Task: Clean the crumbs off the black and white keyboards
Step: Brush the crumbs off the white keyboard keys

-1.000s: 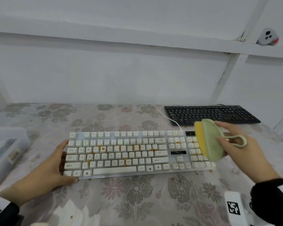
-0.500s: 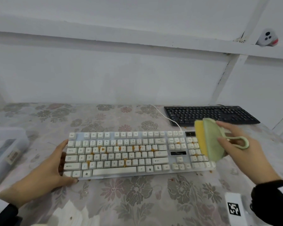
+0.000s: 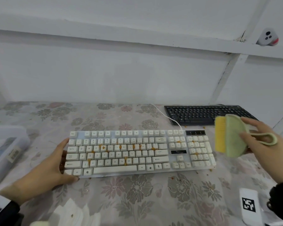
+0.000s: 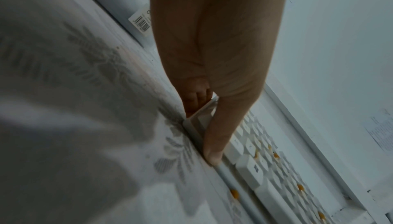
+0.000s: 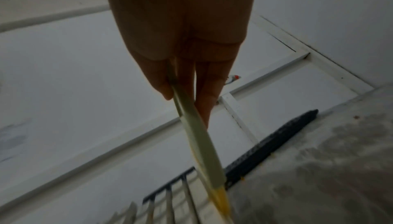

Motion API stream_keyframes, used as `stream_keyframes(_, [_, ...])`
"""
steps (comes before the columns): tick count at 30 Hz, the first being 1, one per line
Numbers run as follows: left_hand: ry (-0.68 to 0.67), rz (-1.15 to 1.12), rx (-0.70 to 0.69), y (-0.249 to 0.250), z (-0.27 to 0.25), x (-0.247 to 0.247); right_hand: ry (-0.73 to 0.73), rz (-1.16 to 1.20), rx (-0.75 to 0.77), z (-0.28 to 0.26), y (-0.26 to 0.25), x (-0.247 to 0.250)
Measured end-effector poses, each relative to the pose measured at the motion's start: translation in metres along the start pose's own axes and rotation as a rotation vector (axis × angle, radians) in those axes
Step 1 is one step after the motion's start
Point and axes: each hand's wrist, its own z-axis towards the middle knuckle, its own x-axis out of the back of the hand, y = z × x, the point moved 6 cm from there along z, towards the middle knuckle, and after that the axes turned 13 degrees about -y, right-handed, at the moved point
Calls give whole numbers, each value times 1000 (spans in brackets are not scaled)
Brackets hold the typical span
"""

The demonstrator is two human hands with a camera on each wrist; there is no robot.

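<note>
A white keyboard [image 3: 137,152] lies across the middle of the flowered tablecloth with orange crumbs [image 3: 103,147] between its keys. My left hand [image 3: 44,170] grips its left end, thumb along the front edge [image 4: 214,150], fingers against the side. My right hand [image 3: 265,144] holds a pale green brush [image 3: 234,136] with yellow bristles [image 3: 220,134], raised just past the keyboard's right end above the number pad. The brush [image 5: 204,145] shows edge-on in the right wrist view. A black keyboard [image 3: 206,114] lies at the back right, behind the brush.
A clear plastic box [image 3: 5,149] with a barcode label stands at the left table edge. Loose crumbs [image 3: 207,171] dot the cloth by the white keyboard's right front corner. A white wall closes off the back; a small white device [image 3: 268,37] sits on its ledge.
My right hand has drawn the brush slightly to the right and up, off the number pad. The left hand and white keyboard have stayed put.
</note>
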Motion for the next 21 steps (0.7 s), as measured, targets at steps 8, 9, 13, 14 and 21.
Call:
stream_keyframes(8, [-1,18,-1,-1,0,1,-130,-28,-167,-10,27,-8])
stream_keyframes(9, [2,18,-2,-1,1,1,-121,-38,-172,-10,25,-4])
stream_keyframes(13, [-2,-1,-2,-1,0,0,-48,-37,-76,-6,2,7])
stream_keyframes(14, [-3,-5,-4,0,0,0,-44,-23,-33,-5,-7,4])
stream_keyframes(21, [3,-4,-3,2,-1,0,-159,-40,123,2,-31,-43])
